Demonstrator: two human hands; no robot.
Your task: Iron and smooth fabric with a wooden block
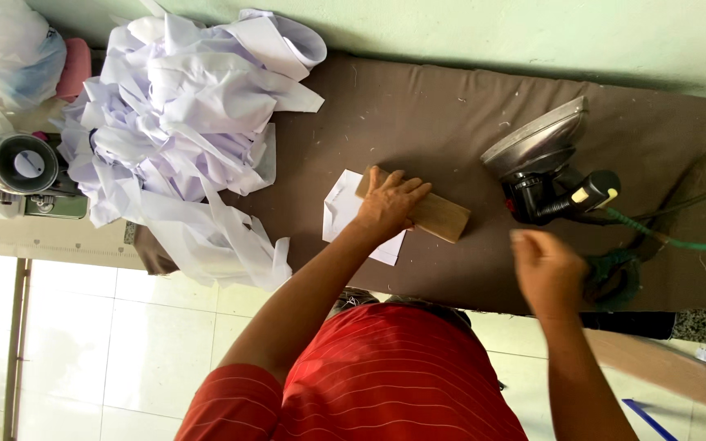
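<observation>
My left hand (388,205) presses flat on a wooden block (439,216), which lies over a small white fabric piece (341,207) on the brown padded table (418,114). My right hand (547,273) hovers blurred near the table's front edge, fingers loosely curled and holding nothing I can see. It is just below an electric iron (545,159) that rests tipped on its side, its metal soleplate facing the wall.
A big heap of white fabric pieces (185,122) covers the table's left end and hangs over the edge. A sewing machine (14,171) stands further left. The iron's green cord (680,242) trails right. Dark scissors (614,273) lie near my right hand.
</observation>
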